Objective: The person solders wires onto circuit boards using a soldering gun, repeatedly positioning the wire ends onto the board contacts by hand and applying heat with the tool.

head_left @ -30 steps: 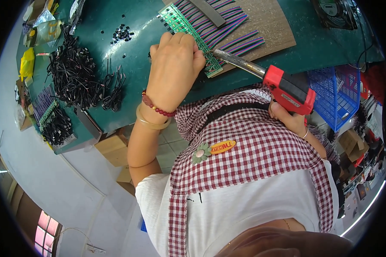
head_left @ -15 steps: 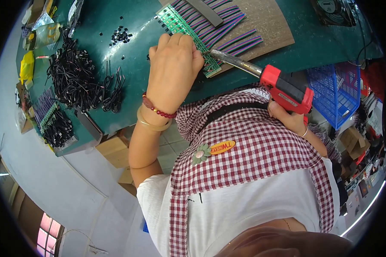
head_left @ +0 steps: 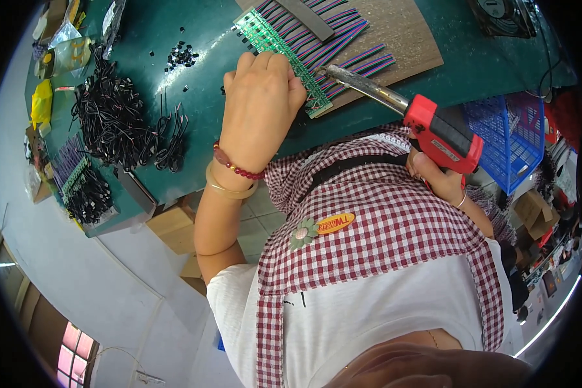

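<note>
Seen from above, a person in a red-and-white checked apron (head_left: 381, 233) over a white shirt works at a dark green table (head_left: 174, 32). The left hand (head_left: 260, 107), wearing a red bead bracelet and a pale bangle at the wrist, rests knuckles-up with its fingers curled down onto a long narrow green circuit board strip (head_left: 271, 40). The strip runs diagonally from under the fingertips toward the upper left; whether the fingers pinch it or only press it cannot be told. Bundles of striped multicoloured ribbon wires (head_left: 343, 35) fan out from the strip's far edge across a brown fibreboard panel (head_left: 407, 39).

The right hand (head_left: 441, 182) is closed around the handle of a red soldering gun with a grey metal barrel (head_left: 433, 132). The barrel points up and left, and its tip (head_left: 323, 70) sits just beside the left fingertips, at the near end of the strip.

To the left lies a tangled heap of black wires (head_left: 119, 123), with small black parts (head_left: 181, 57) scattered near it. A blue plastic mesh basket (head_left: 507, 139) stands at the right
</note>
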{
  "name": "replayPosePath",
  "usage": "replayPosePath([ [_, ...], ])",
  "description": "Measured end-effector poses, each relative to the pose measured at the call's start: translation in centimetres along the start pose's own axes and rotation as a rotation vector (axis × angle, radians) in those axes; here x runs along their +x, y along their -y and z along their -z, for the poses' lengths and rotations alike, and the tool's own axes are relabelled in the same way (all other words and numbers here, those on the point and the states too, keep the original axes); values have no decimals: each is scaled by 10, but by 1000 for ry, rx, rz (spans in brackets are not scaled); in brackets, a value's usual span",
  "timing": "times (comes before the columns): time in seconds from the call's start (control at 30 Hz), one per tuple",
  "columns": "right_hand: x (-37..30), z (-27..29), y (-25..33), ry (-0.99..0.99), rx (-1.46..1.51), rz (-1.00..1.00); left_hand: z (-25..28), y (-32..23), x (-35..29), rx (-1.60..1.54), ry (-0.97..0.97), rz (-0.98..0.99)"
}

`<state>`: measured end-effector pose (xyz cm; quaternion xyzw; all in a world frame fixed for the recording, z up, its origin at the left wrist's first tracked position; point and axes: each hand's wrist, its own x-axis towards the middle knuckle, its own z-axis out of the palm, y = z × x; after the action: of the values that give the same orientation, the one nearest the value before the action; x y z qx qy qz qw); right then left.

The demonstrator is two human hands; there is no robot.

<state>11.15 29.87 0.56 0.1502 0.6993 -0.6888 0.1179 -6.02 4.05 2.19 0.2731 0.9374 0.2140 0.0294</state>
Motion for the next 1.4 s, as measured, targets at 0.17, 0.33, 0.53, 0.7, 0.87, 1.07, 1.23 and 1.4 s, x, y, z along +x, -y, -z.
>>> replayPosePath([
  [0.17,3,1,5,23,67,-25,0,1,0,-12,6,6],
  [0.33,5,1,6,14,134,-45,0,2,0,-21,10,12],
  [0.53,12,-3,11,-60,201,17,-2,2,2,-18,0,13],
  [0.7,26,-11,27,-50,315,62,0,3,1,-24,-4,30],
  [0.87,37,-14,35,-31,338,183,2,4,-3,-48,-16,63],
  [1.07,42,-10,46,-35,423,231,20,4,-9,-173,-84,104],
  [1.23,48,-3,59,-34,379,274,42,94,-72,595,-169,627],
  [1.4,62,-2,69,-17,429,280,34,106,-92,378,-227,484],
])
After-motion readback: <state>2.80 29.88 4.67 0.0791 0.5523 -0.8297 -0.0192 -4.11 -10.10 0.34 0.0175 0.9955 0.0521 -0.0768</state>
